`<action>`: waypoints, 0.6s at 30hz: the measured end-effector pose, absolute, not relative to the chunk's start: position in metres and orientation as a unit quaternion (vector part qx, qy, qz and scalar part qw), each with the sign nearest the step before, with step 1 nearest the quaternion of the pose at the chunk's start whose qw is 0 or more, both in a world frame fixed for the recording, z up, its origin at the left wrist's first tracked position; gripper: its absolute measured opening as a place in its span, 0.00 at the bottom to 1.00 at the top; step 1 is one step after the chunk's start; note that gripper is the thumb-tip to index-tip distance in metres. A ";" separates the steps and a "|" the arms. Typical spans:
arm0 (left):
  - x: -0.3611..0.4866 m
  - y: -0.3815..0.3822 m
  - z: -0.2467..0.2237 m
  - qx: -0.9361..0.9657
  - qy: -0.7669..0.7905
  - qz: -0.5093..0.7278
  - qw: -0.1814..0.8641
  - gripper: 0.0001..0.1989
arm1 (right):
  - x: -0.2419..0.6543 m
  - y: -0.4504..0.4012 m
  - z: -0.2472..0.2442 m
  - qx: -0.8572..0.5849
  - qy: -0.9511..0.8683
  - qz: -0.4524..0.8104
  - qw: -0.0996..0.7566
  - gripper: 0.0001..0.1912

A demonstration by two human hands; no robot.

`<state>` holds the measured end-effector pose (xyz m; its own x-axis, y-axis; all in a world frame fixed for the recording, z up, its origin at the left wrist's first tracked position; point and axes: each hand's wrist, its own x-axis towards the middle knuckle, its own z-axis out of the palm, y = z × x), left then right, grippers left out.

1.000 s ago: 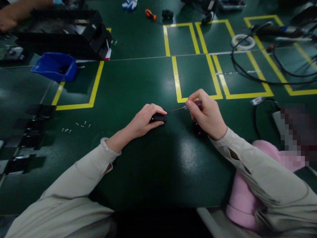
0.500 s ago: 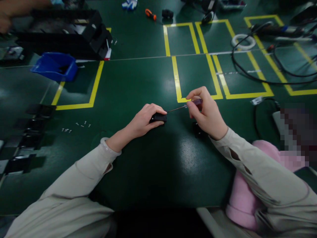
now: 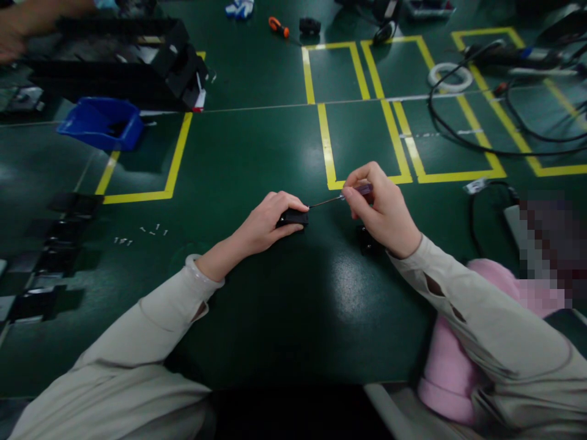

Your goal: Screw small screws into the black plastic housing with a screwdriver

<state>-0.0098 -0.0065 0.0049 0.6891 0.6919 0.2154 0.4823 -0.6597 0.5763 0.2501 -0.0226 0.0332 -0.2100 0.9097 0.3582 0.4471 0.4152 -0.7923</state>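
Near the middle of the green table, my left hand (image 3: 266,223) grips a small black block (image 3: 295,218) between thumb and fingers. My right hand (image 3: 380,206) is closed round the purple handle of a thin screwdriver (image 3: 364,190). The screwdriver's shaft points left, and its tip is at the block's right end, beside my left fingertips. Another small black part (image 3: 365,238) lies under my right wrist, partly covered by it. Several small screws (image 3: 153,230) are scattered on the table left of my left hand.
A blue bin (image 3: 103,124) and a black rack (image 3: 114,67) stand at the left, with another person's hand (image 3: 10,46) behind. Several black parts (image 3: 55,260) line the left side. An orange screwdriver (image 3: 278,27) lies far back. Cables (image 3: 477,146) and a white ring (image 3: 450,77) are at the right.
My right hand has shifted very slightly left and its fingers have moved a little on the screwdriver handle. My left hand and the black block have stayed where they were.
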 end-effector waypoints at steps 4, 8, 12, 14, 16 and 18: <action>-0.010 -0.006 0.004 0.887 0.329 0.215 0.244 0.13 | 0.250 -0.023 0.033 -0.461 -0.731 0.275 0.421 0.06; -0.010 -0.006 0.003 0.885 0.330 0.215 0.247 0.14 | 0.250 -0.023 0.033 -0.454 -0.731 0.275 0.428 0.04; -0.010 -0.006 0.004 0.886 0.326 0.218 0.246 0.14 | 0.249 -0.023 0.034 -0.462 -0.731 0.271 0.423 0.07; -0.010 -0.007 0.005 0.886 0.328 0.217 0.247 0.14 | 0.249 -0.023 0.034 -0.461 -0.730 0.270 0.425 0.07; -0.010 -0.007 0.005 0.884 0.333 0.214 0.248 0.14 | 0.249 -0.023 0.034 -0.457 -0.731 0.267 0.430 0.04; -0.010 -0.007 0.005 0.884 0.333 0.213 0.249 0.13 | 0.249 -0.023 0.033 -0.453 -0.732 0.263 0.435 0.03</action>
<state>-0.0097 -0.0068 0.0050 0.6873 0.6951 0.2109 0.4827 -0.6540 0.5825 0.2491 -0.0226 0.0330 -0.2100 0.8927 0.3987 0.4348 0.4506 -0.7797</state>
